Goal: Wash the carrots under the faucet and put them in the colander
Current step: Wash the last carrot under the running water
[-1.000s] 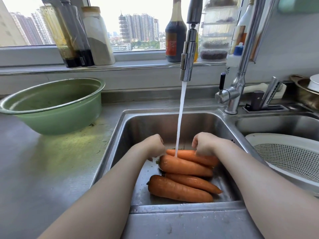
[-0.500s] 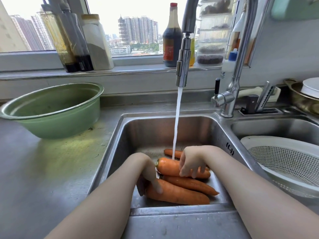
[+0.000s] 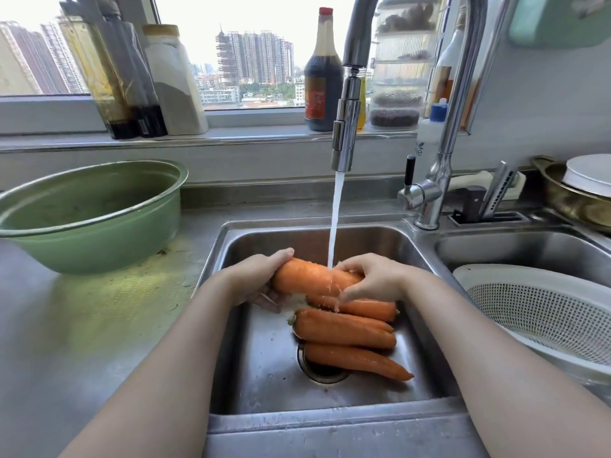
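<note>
Carrot (image 3: 307, 279) under faucet (image 3: 345, 127), three carrots (image 3: 344, 332) below

Steel counter (image 3: 82, 325) with green basin (image 3: 99, 249); carrots (image 3: 344, 332) on sink floor (image 3: 264, 375)

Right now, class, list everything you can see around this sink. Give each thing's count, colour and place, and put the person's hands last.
held carrot: one, orange, under the running water
loose carrots: three, orange, lying on the floor of the left basin
faucet: one, chrome, running over the left basin
sink: one, steel, two basins
colander: one, white, in the right basin
bowl: one, green, on the counter left of the sink
sauce bottle: one, dark with a red cap, on the windowsill
left hand: grips the held carrot's thick end
right hand: curled over its other end
</note>
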Demonstrator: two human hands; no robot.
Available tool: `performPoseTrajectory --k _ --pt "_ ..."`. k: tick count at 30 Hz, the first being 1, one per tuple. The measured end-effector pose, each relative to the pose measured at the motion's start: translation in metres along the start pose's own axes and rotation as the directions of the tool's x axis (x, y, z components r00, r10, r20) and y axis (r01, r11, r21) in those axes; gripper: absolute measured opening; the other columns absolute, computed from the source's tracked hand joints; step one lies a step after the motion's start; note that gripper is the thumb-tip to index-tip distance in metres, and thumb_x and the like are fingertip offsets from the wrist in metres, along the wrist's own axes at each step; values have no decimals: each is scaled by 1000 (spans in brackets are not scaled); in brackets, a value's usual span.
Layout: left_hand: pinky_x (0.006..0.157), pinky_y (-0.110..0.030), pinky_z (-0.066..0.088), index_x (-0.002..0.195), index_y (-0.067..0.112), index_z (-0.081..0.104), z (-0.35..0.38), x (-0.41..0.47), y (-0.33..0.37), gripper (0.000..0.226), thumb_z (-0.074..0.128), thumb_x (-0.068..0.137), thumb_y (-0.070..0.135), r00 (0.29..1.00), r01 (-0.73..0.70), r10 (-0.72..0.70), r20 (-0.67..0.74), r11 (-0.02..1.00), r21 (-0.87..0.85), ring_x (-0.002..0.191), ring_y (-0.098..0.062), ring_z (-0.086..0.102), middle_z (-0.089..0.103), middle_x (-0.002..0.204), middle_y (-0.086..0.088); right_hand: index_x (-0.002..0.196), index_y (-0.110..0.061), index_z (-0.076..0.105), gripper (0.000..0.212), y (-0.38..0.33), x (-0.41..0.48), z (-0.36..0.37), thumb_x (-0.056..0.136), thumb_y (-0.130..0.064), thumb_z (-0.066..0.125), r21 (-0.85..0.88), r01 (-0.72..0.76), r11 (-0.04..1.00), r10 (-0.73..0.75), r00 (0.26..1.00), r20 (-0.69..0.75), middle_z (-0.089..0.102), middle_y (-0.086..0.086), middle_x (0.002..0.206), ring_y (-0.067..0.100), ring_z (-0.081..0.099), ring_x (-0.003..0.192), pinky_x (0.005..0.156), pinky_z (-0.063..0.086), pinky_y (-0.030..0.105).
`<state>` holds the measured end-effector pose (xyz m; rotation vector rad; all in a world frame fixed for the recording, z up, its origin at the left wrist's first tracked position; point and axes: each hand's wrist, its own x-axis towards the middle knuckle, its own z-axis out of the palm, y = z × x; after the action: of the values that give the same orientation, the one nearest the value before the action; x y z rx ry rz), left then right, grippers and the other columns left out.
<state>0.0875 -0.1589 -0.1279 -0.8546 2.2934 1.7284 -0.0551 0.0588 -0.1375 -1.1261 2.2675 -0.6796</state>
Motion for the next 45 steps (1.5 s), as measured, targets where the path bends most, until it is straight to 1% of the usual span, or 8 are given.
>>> performPoseTrajectory --k 8,13,16,21,24,29,35,45 --pt "66 -45 63 106 21 63 8 21 5 5 62 103 25 974 -165 75 -212 880 -446 103 -33 65 59 120 -14 114 -41 74 27 -14 20 17 94 -57 66 229 85 970 -60 992 -112 77 -8 107 21 72 101 92 58 39" --pt "65 -36 57 113 19 65 15 27 -6 29 52 103 43 973 -48 43 -226 999 -16 94 -34 70 69 109 -17 111 -22 71 47 -23 11 12 112 -49 33 12 -111 994 111 994 -23 74 11 82 24 64 57 53 56 34" --pt "56 -28 51 123 15 59 26 19 -6 43 36 108 48 996 76 -84 17 957 281 71 -32 73 76 95 -22 84 -11 75 78 -10 0 7 102 -74 32 -51 -344 938 347 930 121 77 15 79 26 71 65 72 62 38" --pt "60 -31 62 126 18 60 28 6 5 33 61 103 42 947 27 -139 290 933 358 84 -28 71 63 115 -15 101 -9 61 52 -6 -10 17 102 -60 53 49 -593 804 529 749 400 68 17 96 32 68 84 99 52 57" --pt "84 -45 65 120 21 59 26 6 1 36 80 91 22 910 1 -204 359 871 492 100 -33 73 61 126 -15 106 -10 63 38 -7 -8 22 106 -46 54 -24 -562 827 504 722 473 69 11 87 29 73 79 90 57 54" --pt "84 -35 63 138 25 54 32 11 -4 50 78 93 24 963 -97 -68 262 816 570 100 -23 74 65 122 -6 104 -28 69 5 -7 1 22 100 -30 66 -42 -340 940 341 920 190 73 2 100 24 75 95 70 59 34" --pt "101 -40 52 149 33 48 46 16 -17 79 85 80 47 975 -203 25 219 492 847 118 -22 57 52 140 2 142 -38 57 69 8 3 33 80 -32 87 -384 -340 858 423 893 154 56 -3 142 24 60 124 105 54 42" --pt "86 -43 64 125 5 61 15 26 -26 36 54 108 36 987 -69 27 160 964 259 84 -25 71 70 107 -23 97 -29 70 18 18 19 40 87 -20 81 3 -219 976 219 976 12 75 -6 99 17 73 100 93 58 32"
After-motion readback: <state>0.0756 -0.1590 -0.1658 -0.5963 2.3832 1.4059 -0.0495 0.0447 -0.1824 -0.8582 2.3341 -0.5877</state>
